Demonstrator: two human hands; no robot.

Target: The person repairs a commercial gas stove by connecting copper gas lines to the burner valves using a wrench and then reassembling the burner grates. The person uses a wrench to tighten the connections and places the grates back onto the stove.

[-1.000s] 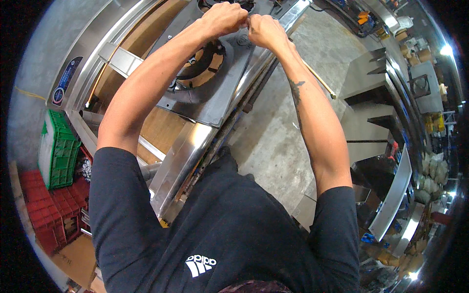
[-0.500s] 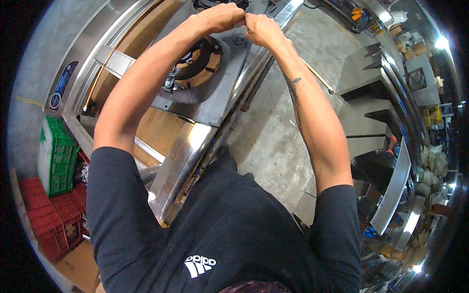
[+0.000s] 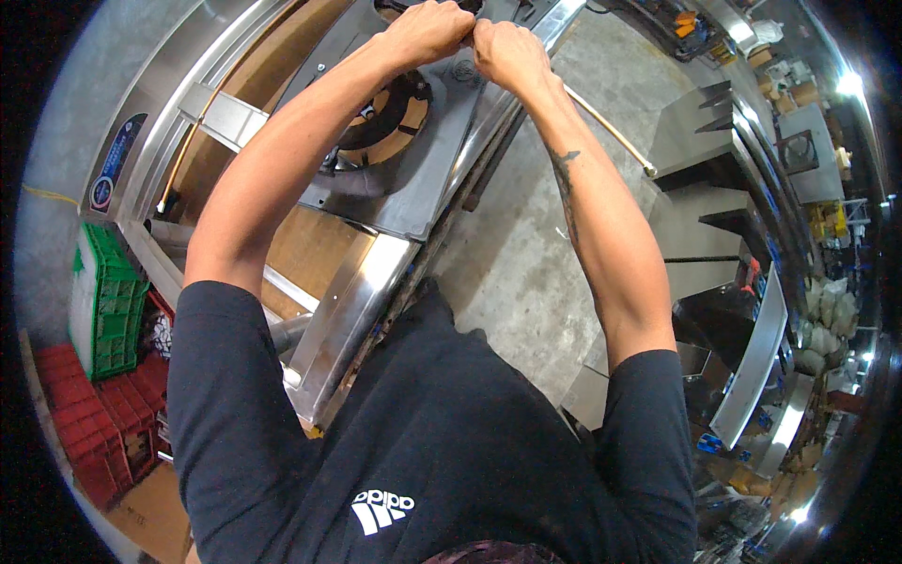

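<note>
My left hand (image 3: pixel 432 30) and my right hand (image 3: pixel 510 54) are both closed, fist to fist, at the top of the view above a dark grey stove plate (image 3: pixel 442 141). What the left fingers grip is hidden. A thin brass tube (image 3: pixel 609 130) comes out from behind my right wrist, in line with that fist, and ends in a small fitting over the floor; my right hand appears closed on it. Below my left forearm, a round burner opening (image 3: pixel 406 132) with a black ring shows in the plate, partly covered by the arm.
The plate lies on a stainless steel frame (image 3: pixel 352 315) with wood panels inside. Another thin brass tube (image 3: pixel 193 132) runs along its left side. Green crate (image 3: pixel 115 301) and red crates (image 3: pixel 89 414) stand at left. Dark metal sheets (image 3: pixel 695 141) and shelving line the right, beyond the concrete floor (image 3: pixel 526 254).
The free end of the brass tube has swung slightly right and up, and more of its length shows. Both fists stay together; the left has risen slightly, and the view has shifted a little.
</note>
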